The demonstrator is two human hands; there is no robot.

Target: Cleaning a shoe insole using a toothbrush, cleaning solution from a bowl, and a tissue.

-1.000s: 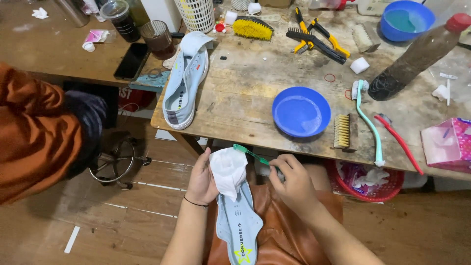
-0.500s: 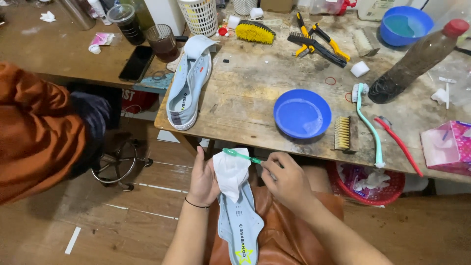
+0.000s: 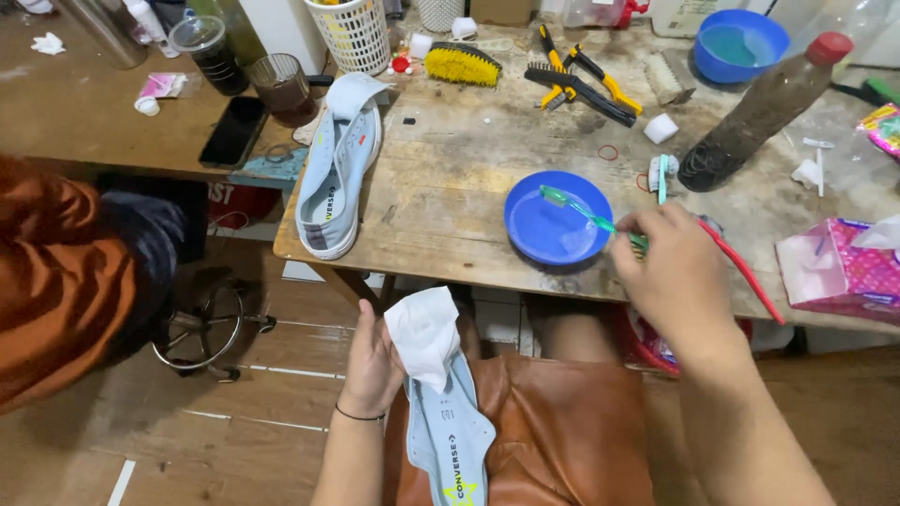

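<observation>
The left hand (image 3: 373, 367) is clamped on a pale blue insole (image 3: 450, 436) that lies along an orange-brown leather apron over the lap, below the counter's near edge; the insole's toe end is hidden under a white, crumpled cloth (image 3: 424, 335) and its heel runs off the bottom edge, where a yellow-green printed mark is cut short. The right hand (image 3: 677, 272) is closed around a green toothbrush (image 3: 586, 213), its handle mostly covered by the fingers, the bristle end reaching over a round blue plastic dish (image 3: 553, 225) on the worn, scratched wooden counter (image 3: 450, 178); whether the bristles touch the dish cannot be made out. A pale blue canvas shoe (image 3: 336, 173) lies on its side at the counter's left corner, sole outward. Farther back are a yellow-bristled brush (image 3: 461, 64), yellow-handled pliers (image 3: 574, 70), and a dark plastic bottle with a red cap (image 3: 761, 108) lying tilted. A pink patterned tissue box (image 3: 848, 272) sits at the right, partly cut off. At the left edge, another person's orange sleeve (image 3: 56, 281) is only partly in view.
</observation>
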